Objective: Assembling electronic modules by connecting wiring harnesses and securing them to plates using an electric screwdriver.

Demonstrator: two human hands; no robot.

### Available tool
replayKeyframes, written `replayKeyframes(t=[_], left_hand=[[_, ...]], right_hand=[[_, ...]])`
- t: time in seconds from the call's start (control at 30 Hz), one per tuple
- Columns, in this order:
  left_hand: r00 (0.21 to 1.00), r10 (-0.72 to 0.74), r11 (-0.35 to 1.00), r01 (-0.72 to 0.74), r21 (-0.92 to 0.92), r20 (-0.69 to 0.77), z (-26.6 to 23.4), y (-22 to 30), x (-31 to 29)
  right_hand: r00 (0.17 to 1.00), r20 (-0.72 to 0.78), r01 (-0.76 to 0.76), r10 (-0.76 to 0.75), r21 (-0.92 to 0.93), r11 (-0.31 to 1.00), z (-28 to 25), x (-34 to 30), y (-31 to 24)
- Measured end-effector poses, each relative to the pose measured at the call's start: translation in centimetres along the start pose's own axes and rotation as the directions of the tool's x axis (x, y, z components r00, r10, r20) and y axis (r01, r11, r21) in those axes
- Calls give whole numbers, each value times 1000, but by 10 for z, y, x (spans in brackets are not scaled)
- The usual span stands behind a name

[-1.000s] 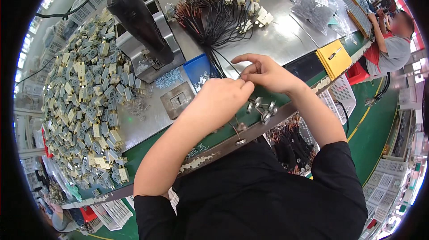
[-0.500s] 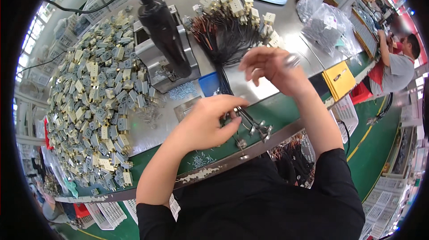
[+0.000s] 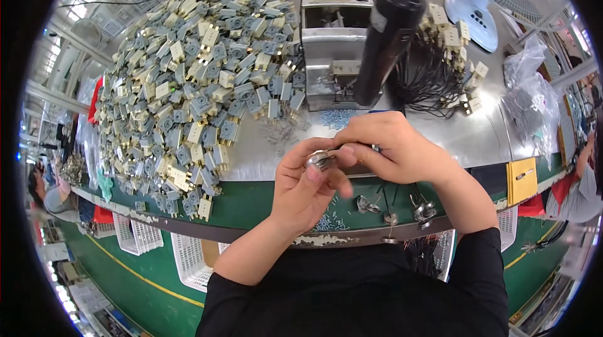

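My left hand (image 3: 300, 189) is closed on a small round metal part (image 3: 321, 160), pinched between thumb and fingers above the bench's front edge. Close against it, my right hand (image 3: 396, 148) has its thumb and fingers pressed together at the part's edge; what they grip is mostly hidden. Beside my right wrist, several similar metal pieces (image 3: 424, 212) on thin dark leads lie at the green bench edge. Small bluish screws (image 3: 330, 221) are scattered below my hands, and more screws (image 3: 338, 118) lie just beyond them.
A large heap of grey and cream plug-like parts (image 3: 207, 86) covers the left. Beyond my hands stand a metal machine (image 3: 333, 48) and a thick black tool (image 3: 392, 42). Black cables with cream connectors (image 3: 433, 73), a fan (image 3: 480, 20) and plastic bags (image 3: 531, 101) are right.
The view has swung left. My right hand, earlier raised apart with fingers spread, has come against the left. My left hand has left the leads at the edge and now grips a round metal part.
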State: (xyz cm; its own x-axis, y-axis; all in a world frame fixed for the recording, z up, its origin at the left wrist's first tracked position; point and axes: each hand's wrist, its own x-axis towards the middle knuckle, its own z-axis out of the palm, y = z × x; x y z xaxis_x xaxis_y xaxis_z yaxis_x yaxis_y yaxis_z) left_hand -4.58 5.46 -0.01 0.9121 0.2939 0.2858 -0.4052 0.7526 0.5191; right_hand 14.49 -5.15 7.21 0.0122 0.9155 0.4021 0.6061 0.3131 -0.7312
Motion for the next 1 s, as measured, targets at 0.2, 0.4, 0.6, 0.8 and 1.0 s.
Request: replayKeyframes(t=[0.2, 0.4, 0.6, 0.8, 1.0], left_hand=[[968, 159, 986, -147, 73, -197, 9, -12, 3], [997, 29, 992, -20, 125, -69, 7, 5, 10], [924, -223, 927, 103, -359, -311, 8, 19, 16], [927, -289, 957, 273, -99, -239, 7, 29, 10], [782, -390, 920, 310, -239, -486, 35, 42, 7]], right_hand=[[999, -41, -19, 21, 45, 999, 7, 6, 8], [1000, 13, 26, -26, -24, 999, 6, 1, 10], [994, -46, 88, -98, -175, 981, 15, -6, 14], [989, -65, 112, -129, -223, 968, 16, -4, 8], [979, -118, 137, -164, -211, 968, 21, -7, 14]])
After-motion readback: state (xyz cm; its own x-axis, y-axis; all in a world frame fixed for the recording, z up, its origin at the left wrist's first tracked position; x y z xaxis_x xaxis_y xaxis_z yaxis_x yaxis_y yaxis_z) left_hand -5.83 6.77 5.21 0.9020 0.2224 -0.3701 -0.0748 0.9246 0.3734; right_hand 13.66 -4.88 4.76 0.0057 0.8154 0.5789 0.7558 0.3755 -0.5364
